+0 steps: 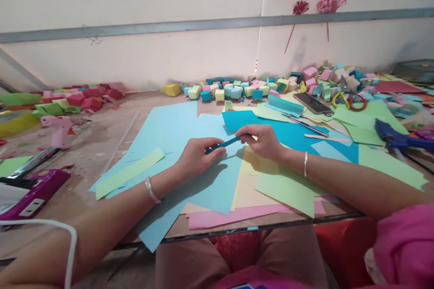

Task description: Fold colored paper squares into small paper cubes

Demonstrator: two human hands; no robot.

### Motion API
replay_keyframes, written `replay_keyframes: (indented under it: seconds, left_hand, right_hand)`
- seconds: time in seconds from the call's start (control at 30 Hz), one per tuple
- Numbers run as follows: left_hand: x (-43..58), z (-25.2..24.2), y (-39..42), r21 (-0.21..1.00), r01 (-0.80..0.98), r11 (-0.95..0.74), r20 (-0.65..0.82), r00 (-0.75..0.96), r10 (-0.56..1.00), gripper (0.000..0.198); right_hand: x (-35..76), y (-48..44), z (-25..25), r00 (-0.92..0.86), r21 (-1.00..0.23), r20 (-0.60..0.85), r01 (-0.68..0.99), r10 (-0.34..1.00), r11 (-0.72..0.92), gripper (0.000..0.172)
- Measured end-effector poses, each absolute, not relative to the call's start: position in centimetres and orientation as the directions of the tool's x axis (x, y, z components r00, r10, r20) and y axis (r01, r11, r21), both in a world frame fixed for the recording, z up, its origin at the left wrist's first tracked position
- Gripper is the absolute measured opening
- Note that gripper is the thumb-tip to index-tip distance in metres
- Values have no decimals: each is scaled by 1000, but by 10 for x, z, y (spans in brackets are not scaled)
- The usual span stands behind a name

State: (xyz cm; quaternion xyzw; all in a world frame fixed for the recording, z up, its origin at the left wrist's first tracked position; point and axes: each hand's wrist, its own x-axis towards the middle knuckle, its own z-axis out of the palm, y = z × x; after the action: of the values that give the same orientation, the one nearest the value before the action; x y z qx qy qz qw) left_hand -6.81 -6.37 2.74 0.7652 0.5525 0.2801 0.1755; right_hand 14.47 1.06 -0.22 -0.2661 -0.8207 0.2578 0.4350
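Observation:
A narrow strip of dark blue paper (228, 142) stretches between my two hands, slightly tilted, a little above the table. My left hand (198, 156) pinches its left end between thumb and fingers. At the other end, my right hand (260, 141) grips the strip with its fingertips. Beneath them lie light blue paper sheets (210, 189). Behind and beside the right hand is a bright blue sheet (288, 134). A light green strip (130, 174) rests on the light blue paper, left of my left hand.
Folded paper cubes (233, 92) line the wall. Yellow-and-red scissors (349, 99), a phone (312, 103) and a blue glue gun (403, 137) lie at right. A pink glue gun (57, 131) and a purple power strip (35, 196) are at left, near a white cable (73, 244).

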Motion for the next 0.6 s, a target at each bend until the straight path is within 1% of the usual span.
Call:
replay_keyframes:
  seconds: [0.07, 0.13, 0.2, 0.27, 0.3, 0.33, 0.37, 0.4, 0.47, 0.53, 0.6]
  left_hand:
    - [-65, 27, -67, 564, 755, -335, 207, 264, 942, 23]
    - [-63, 26, -70, 505, 785, -359, 243, 270, 932, 24]
    - [-61, 22, -72, 382, 832, -403, 332, 283, 900, 22]
    - [-61, 19, -74, 229, 860, -457, 408, 341, 847, 23]
    - [-61, 17, -75, 163, 860, -484, 427, 381, 820, 25]
    - [-61, 16, -76, 123, 851, -510, 440, 414, 797, 27]
    - [-61, 15, -76, 114, 839, -532, 444, 435, 783, 28]
    - [-61, 15, -75, 134, 825, -549, 444, 445, 778, 28]
    - [-61, 17, -73, 216, 805, -552, 433, 427, 794, 25]
    - [-61, 21, -70, 300, 803, -516, 406, 382, 830, 24]
    - [-62, 26, -66, 365, 809, -461, 370, 328, 869, 25]
  right_hand:
    - [144, 5, -2, -532, -572, 599, 238, 598, 785, 19]
    - [141, -2, -1, -593, -429, 621, 291, 513, 855, 19]
    - [138, -9, 1, -669, -202, 626, 356, 400, 912, 15]
    - [135, -15, 3, -738, 29, 606, 393, 297, 919, 18]
    - [133, -18, 4, -761, 110, 596, 394, 256, 913, 23]
    - [132, -20, 5, -778, 167, 588, 383, 220, 909, 26]
    - [131, -20, 6, -789, 206, 584, 370, 189, 906, 29]
    - [131, -20, 7, -796, 236, 583, 361, 165, 902, 31]
    - [133, -15, 8, -804, 284, 579, 357, 137, 890, 31]
    - [136, -7, 8, -798, 307, 583, 389, 152, 869, 31]
    - [140, 4, 6, -780, 278, 594, 428, 196, 860, 31]
